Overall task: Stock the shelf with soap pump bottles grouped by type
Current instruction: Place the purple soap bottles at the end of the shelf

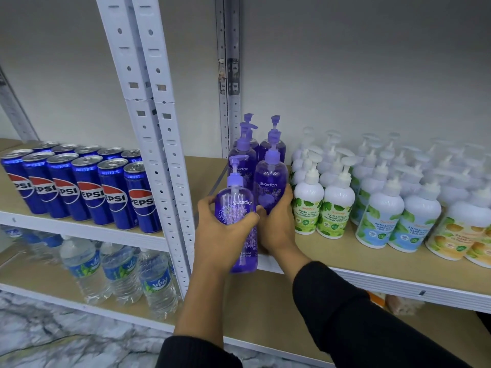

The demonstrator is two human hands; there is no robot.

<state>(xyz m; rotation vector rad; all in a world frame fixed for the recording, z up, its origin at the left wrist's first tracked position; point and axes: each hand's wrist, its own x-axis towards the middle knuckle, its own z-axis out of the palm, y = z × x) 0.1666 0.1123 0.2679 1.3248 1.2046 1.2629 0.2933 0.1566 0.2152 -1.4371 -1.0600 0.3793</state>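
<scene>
My left hand (221, 235) grips a purple guardian pump bottle (235, 205) just in front of the wooden shelf's (345, 257) front edge. Right of it, my right hand (276, 224) wraps around the base of a second purple bottle (269, 187) standing on the shelf. Several more purple bottles (243, 152) stand in rows behind these two. To the right stand several white pump bottles with green leaf labels (309, 203), then blue-label ones (380, 216), then yellow-label ones (462, 229).
White perforated uprights (156, 128) divide the shelving just left of the purple bottles. Left of them stand several Pepsi cans (90, 187), with water bottles (119, 272) on the shelf below. The floor at bottom left is marble-patterned.
</scene>
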